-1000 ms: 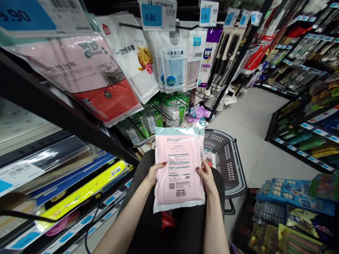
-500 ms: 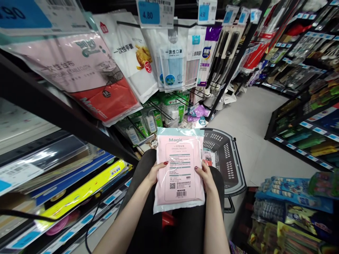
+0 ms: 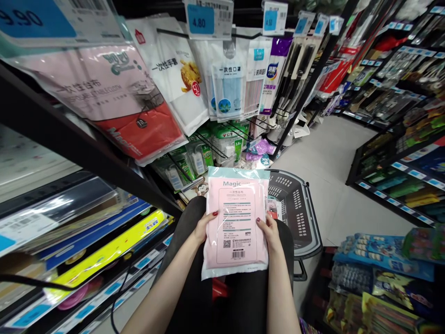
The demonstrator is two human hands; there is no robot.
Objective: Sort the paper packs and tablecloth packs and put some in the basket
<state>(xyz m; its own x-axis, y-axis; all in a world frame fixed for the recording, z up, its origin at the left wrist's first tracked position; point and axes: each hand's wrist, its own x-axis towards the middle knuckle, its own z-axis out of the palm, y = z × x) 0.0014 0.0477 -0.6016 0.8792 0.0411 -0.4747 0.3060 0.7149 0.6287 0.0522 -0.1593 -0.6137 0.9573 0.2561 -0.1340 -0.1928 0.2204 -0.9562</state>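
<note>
A pink pack of disposable tablecloth [image 3: 236, 222], its printed back with text and a barcode facing me, rests tilted above my lap. My left hand [image 3: 205, 227] grips its left edge, thumb on the front and the other fingers hidden behind. On the opposite edge my right hand [image 3: 270, 231] pinches the pack in the same way. Similar tablecloth packs [image 3: 121, 102] hang at the upper left. Just beyond my right knee stands a dark shopping basket [image 3: 301, 213] with a small printed item [image 3: 273, 208] inside, partly covered by the pack.
Glove packs [image 3: 174, 74] and mask packs [image 3: 227, 83] hang on hooks ahead, above boxed power strips [image 3: 198, 160]. A black shelf frame [image 3: 69, 130] slants on my left. Snack bags [image 3: 385, 260] fill a low display at right. Grey floor [image 3: 323, 148] runs between the shelves.
The pack has shifted very slightly to the right and its tilt has altered a little. Both hands keep their hold.
</note>
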